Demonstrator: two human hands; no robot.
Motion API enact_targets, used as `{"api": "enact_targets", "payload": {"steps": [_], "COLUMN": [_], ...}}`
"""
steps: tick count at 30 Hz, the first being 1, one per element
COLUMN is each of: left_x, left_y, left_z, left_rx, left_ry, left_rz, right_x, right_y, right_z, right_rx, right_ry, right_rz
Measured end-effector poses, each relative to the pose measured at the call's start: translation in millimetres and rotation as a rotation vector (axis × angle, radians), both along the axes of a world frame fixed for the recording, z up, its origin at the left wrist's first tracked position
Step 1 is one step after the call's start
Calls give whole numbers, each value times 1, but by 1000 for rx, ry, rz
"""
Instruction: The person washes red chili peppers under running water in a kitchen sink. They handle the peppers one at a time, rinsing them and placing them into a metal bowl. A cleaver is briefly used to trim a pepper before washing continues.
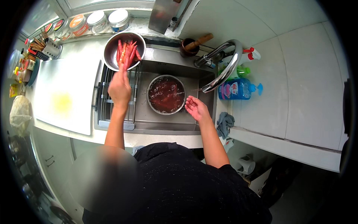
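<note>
My left hand is over the near rim of a stainless steel bowl, its fingers closed on a long red vegetable that looks like a chili pepper. Several more red vegetables of this kind lie in that bowl. In the sink stands a round metal basin of dark reddish water with bubbles; what lies under the surface is hard to make out. Just right of its rim, my right hand is palm up with slightly curled fingers, holding nothing. A thin water stream runs from the chrome faucet toward the basin.
A roll-out rack spans the left of the steel sink. Left of it lies a white cutting board. Behind the faucet are a wooden pestle and mortar; a blue soap bottle and grey cloth sit right.
</note>
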State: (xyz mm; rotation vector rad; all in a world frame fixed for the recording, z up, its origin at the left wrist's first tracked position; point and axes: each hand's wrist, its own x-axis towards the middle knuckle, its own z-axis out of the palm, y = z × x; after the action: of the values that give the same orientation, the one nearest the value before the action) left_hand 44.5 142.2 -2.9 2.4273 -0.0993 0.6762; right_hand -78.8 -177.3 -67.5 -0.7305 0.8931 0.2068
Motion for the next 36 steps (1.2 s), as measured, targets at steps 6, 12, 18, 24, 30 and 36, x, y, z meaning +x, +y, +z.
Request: {"api": "enact_targets", "payload": {"steps": [6, 12, 18, 24, 30, 36], "left_x": [64, 52, 3, -43, -42, -44], "left_y": [31, -15, -116, -165, -179, -178], "left_z": [-14, 9, -123, -240, -259, -183], "left_rx": [254, 174, 171, 227, 127, -930], "left_ry": [378, -45, 594, 726, 963, 1454], "left_rz": [148, -91, -558, -469, -518, -378], "right_x": [7, 11, 17, -2, -37, -33], "right_y": [-1, -2, 3, -6, -13, -6], "right_z": [-10, -21, -30, -28, -42, -30], "right_rx": [-9, -36, -75, -107, -86, -110], "right_ry": [-1, 85, 138, 129, 178, 96], "right_rz": [19, 23, 79, 119, 75, 122]}}
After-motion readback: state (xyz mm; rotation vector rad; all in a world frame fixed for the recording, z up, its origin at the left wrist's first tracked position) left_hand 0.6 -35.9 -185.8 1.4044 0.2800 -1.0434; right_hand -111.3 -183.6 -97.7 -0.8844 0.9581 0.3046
